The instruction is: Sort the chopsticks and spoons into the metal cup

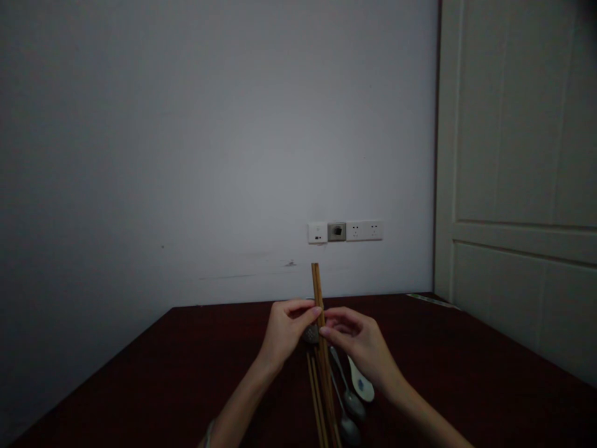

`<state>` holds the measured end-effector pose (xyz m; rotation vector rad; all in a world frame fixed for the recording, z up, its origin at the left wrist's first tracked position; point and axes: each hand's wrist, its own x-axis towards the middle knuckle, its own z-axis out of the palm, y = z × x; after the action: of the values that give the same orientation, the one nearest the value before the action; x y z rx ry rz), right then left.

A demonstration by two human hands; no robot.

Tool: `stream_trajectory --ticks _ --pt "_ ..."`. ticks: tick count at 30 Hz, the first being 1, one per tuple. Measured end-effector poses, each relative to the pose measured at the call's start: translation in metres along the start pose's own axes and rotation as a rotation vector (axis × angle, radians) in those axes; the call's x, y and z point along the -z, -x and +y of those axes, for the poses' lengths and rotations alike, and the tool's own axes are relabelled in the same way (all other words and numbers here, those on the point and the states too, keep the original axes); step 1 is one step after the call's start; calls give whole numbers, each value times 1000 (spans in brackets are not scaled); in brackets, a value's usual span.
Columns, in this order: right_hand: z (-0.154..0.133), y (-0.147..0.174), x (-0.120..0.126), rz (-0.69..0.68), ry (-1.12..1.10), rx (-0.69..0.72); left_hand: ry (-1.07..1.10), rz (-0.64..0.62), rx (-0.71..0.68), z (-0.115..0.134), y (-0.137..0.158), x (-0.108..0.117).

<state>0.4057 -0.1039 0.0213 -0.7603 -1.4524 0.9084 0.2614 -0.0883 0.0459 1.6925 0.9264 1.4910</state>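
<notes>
A pair of wooden chopsticks (318, 289) stands nearly upright above the table, held between my two hands. My left hand (286, 326) pinches them from the left with thumb and fingers. From the right, slightly lower, my right hand (361, 342) pinches the same chopsticks. More chopsticks (316, 398) lie below, on the table. To their right are two metal spoons, one with its bowl nearer (349, 430) and the other spoon (354, 406) a little farther. A white ceramic spoon (362, 382) with a blue mark lies beside them, under my right wrist.
Partly hidden behind my left hand is a grey, rounded, textured object (310, 335). The dark red table (205, 354) reaches a pale wall with sockets (364, 230). A white panelled door (517, 155) stands at the right, and a thin strip (431, 301) lies near the back right corner.
</notes>
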Motion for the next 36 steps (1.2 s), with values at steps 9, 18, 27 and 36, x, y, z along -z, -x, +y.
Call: stream_trajectory --ticks 9,18,27,36 --pt "-3 0 0 -7 -5 -6 -15 -16 15 5 1 0" --pt "-1 -1 0 -2 -5 -1 -14 -7 7 4 1 0" --pt "3 -1 1 -14 -47 -6 17 0 25 3 1 -2" --pt "4 0 -1 -34 -43 -2 31 -1 21 3 1 -2"
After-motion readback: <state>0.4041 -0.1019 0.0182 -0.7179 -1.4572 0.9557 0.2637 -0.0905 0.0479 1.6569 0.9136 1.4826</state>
